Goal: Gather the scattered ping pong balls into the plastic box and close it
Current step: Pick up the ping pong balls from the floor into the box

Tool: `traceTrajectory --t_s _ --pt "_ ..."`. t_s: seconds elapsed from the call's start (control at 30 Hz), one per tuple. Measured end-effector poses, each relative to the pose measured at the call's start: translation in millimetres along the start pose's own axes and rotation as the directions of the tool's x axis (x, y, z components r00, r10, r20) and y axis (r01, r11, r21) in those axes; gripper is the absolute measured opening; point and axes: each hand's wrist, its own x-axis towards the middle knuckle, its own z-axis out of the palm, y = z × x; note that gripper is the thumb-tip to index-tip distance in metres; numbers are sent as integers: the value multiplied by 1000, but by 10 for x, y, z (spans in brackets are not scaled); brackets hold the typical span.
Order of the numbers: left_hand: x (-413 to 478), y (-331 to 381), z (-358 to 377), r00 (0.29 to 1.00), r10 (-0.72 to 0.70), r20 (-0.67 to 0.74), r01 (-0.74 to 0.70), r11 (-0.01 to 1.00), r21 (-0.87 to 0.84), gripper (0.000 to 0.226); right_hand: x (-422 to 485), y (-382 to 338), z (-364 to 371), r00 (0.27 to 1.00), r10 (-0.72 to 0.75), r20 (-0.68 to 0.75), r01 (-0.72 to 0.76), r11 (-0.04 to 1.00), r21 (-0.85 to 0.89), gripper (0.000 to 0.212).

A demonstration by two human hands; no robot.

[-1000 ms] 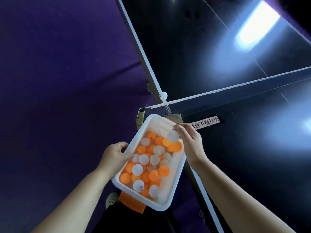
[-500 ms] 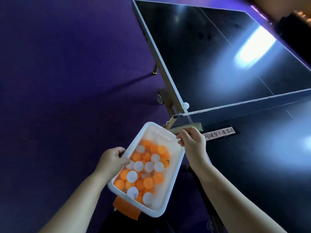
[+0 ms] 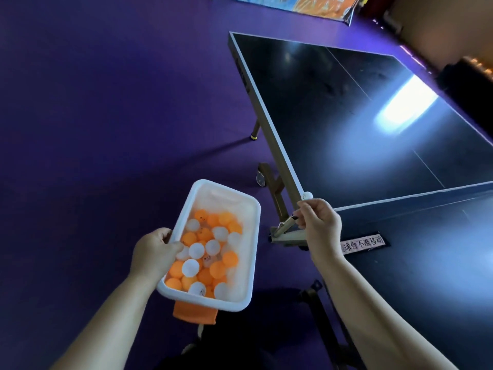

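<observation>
Box in the left hand, one stray ball sitting by the net!

The left hand carries the white plastic box out over the purple floor, just beside the dark worktop. Its fingers are wrapped round the near long rim, thumb hooked inside. The box is open and tilted, and a heap of orange and white ping pong balls is piled toward its lower end. An orange flap pokes out beneath it. Over at the worktop's edge the right hand hovers above the net clamp with its fingers curled under; seen from the back, whether they pinch anything cannot be told. Just beyond its knuckles a lone white ball rests on the corner where the net meets the worktop's edge.
</observation>
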Motion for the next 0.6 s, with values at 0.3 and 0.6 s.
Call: traceTrajectory --t_s 0.3,0.6 --pt "774 602 223 998 59 -21 -58 998 21 4 1234 70 -86 997 67 24 -60 971 -231 14" --pt "1612 1311 772 998 63 3 -63 994 90 13 2353 560 -26 888 456 53 -245 569 -785 59"
